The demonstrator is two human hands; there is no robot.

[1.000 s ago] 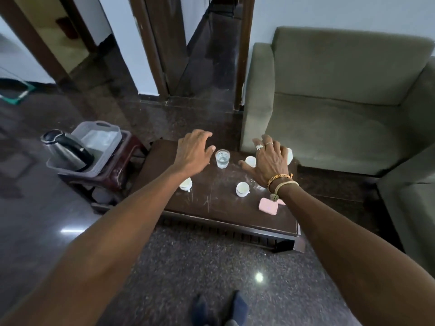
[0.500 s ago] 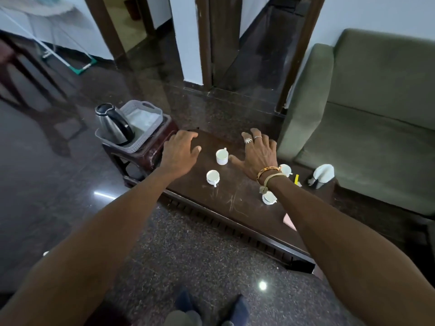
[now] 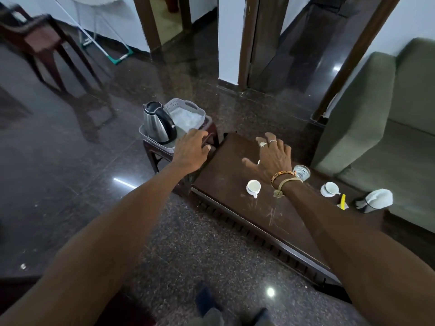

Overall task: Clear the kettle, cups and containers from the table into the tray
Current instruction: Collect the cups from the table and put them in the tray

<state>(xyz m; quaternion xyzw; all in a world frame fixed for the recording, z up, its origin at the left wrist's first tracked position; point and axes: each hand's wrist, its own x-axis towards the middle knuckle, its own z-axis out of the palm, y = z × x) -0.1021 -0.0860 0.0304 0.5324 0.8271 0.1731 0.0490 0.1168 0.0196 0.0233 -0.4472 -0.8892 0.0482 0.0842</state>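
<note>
A steel kettle (image 3: 159, 123) with a black handle stands in the grey plastic tray (image 3: 186, 107), which sits on a small dark stool. My left hand (image 3: 191, 149) hovers at the tray's near right corner, fingers loosely bent, holding nothing. My right hand (image 3: 274, 156) is spread over the dark wooden table (image 3: 226, 175); a sliver of something white shows under its palm. A white cup (image 3: 253, 186) stands just left of my wrist, a glass (image 3: 301, 171) just right of it. Another white cup (image 3: 329, 188) and a white container (image 3: 376, 200) stand further right.
A green sofa (image 3: 381, 128) runs along the table's far right side. A small yellow item (image 3: 343, 201) lies near the white container. A dark wooden chair (image 3: 47, 43) stands at the far left, and a door frame (image 3: 244, 43) rises behind. My feet (image 3: 211, 304) are on the granite floor.
Both hands have moved left. My left hand left the table and reached the tray's corner. My right hand slid past the cups toward the table's left end.
</note>
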